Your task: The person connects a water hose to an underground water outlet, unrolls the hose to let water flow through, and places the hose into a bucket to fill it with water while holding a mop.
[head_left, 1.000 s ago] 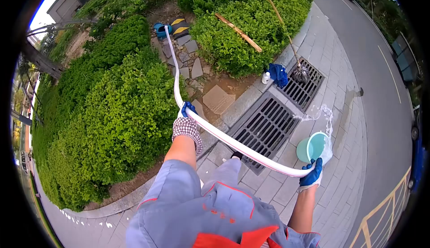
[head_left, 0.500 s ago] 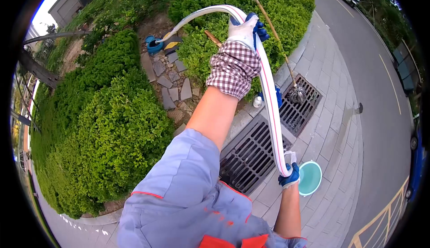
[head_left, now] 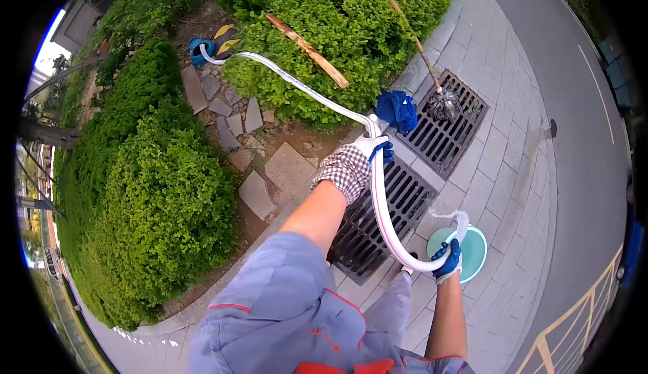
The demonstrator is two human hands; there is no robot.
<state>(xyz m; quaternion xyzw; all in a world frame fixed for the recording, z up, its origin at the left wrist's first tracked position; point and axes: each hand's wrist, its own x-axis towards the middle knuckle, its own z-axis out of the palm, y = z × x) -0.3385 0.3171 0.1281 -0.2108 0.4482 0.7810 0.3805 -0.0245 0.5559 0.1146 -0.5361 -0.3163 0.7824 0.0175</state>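
Observation:
A white hose (head_left: 380, 205) with a red stripe bends between my two gloved hands. My left hand (head_left: 375, 148), in a white-and-blue glove and checked sleeve cover, is closed around it above the near drain grate (head_left: 368, 239). Lower right, my right hand (head_left: 448, 260) grips the hose close to its end, over the rim of a light green bucket (head_left: 477, 256). A translucent whitish stream, apparently water, shows at that end. From my left hand the hose runs across the hedge to a blue round opening (head_left: 196, 53) in the planted ground.
A mop (head_left: 442, 104) with a long wooden handle rests on the far grate (head_left: 466, 127). Blue cloth (head_left: 397, 111) lies beside it. A wooden stick (head_left: 307, 50) sits on the hedge (head_left: 324, 9). Paving stones (head_left: 290, 168) lie left; a yellow railing (head_left: 574, 320) stands lower right.
My left hand has come down and nearer from above the hedge, and the hose's high arch has sunk. My right hand has shifted slightly right, bringing the hose end to the bucket.

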